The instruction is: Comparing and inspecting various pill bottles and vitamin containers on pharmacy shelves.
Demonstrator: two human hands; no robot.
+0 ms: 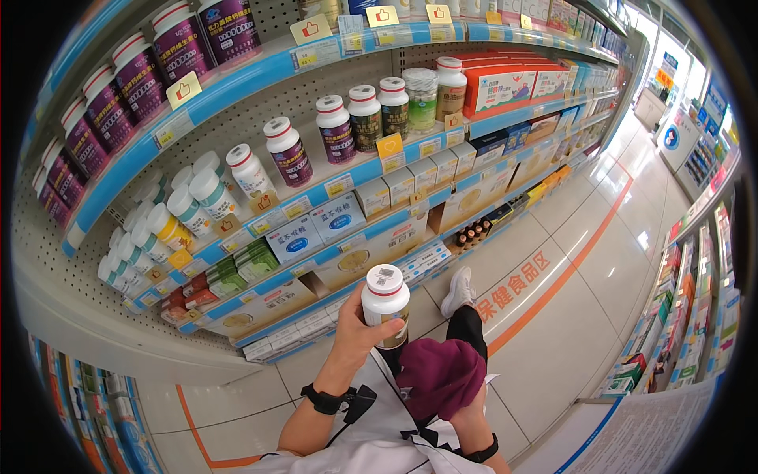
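My left hand (361, 332) grips a white plastic bottle (385, 299) with a red ring below its cap, held upright in front of my body. A bunched maroon cloth (441, 376) covers most of my right hand (471, 412), which holds it just right of the bottle. On the middle shelf stand similar supplement bottles: a purple-labelled one (288, 154), another purple one (336, 131), dark-labelled ones (365, 121) and a white-labelled one (249, 172). A green-labelled jar (421, 101) stands beside a tan-labelled bottle (451, 92).
Purple bottles (139, 80) line the upper shelf, whose blue edge (225, 89) juts out at left. White tubs (204, 189) and orange boxes (500, 89) share the middle shelf. Boxes (337, 219) fill lower levels. Another product rack (669, 314) flanks the tiled aisle (568, 308) at right.
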